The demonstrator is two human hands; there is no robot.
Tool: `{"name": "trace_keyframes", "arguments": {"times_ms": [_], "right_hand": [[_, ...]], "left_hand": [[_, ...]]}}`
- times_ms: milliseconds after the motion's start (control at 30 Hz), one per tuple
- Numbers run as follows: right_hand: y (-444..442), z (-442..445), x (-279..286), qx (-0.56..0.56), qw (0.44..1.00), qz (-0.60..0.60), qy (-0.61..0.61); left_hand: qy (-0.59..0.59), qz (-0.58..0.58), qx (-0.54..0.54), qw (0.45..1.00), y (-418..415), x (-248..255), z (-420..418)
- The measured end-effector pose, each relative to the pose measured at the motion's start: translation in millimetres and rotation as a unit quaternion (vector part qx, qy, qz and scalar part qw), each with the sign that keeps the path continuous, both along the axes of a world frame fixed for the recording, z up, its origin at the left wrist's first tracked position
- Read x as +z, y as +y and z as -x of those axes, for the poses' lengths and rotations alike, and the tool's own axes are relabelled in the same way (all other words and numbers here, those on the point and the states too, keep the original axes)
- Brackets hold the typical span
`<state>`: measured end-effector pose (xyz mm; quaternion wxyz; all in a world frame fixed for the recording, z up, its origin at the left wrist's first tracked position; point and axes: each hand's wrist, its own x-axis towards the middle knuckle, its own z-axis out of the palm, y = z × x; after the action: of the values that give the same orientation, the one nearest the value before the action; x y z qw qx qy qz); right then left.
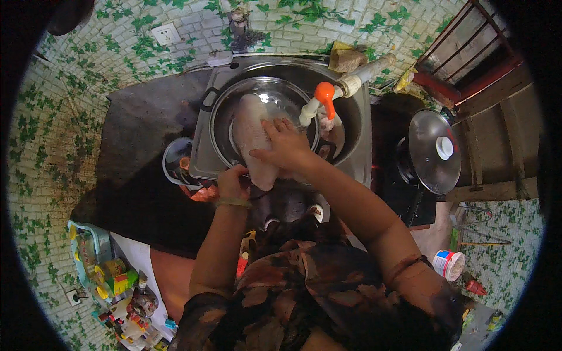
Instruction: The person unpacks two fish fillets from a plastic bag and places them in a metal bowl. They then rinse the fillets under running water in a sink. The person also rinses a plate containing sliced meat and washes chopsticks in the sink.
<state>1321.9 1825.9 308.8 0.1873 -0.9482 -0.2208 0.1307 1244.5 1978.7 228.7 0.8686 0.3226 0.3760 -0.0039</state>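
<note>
A long pale piece of raw meat or fish (252, 127) lies across a round steel pot (214, 127) with black handles, its near end over the pot's rim. My right hand (285, 142) rests on its right side, fingers spread, beneath the white tap (309, 112) with an orange lever (325, 96). At the pot's near-left rim is my left hand (234, 182), fingers curled near the piece's lower end; what they grip is hidden. The pot stands over a steel sink (362, 131). More pale pieces (327, 124) lie in a vessel in the sink, partly behind the pot.
A clear plastic tub (169, 162) with scraps stands left of the sink, beside a red bag (202, 193). To the right, a lidded pan (432, 153) sits on a black stove. Bottles in a light-blue basket (105, 241) are at the lower left. A sponge (347, 59) lies behind the tap.
</note>
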Motion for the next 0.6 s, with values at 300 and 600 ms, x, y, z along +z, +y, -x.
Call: {"name": "trace_keyframes", "arguments": {"times_ms": [300, 600], "right_hand": [[2, 5, -2, 0.045, 0.997, -0.056, -0.005], [-18, 31, 2, 0.076, 0.96, -0.213, -0.164]], "left_hand": [[-0.051, 0.002, -0.054, 0.997, 42, -53, 7], [-0.028, 0.077, 0.006, 0.997, 11, 44, 11]]}}
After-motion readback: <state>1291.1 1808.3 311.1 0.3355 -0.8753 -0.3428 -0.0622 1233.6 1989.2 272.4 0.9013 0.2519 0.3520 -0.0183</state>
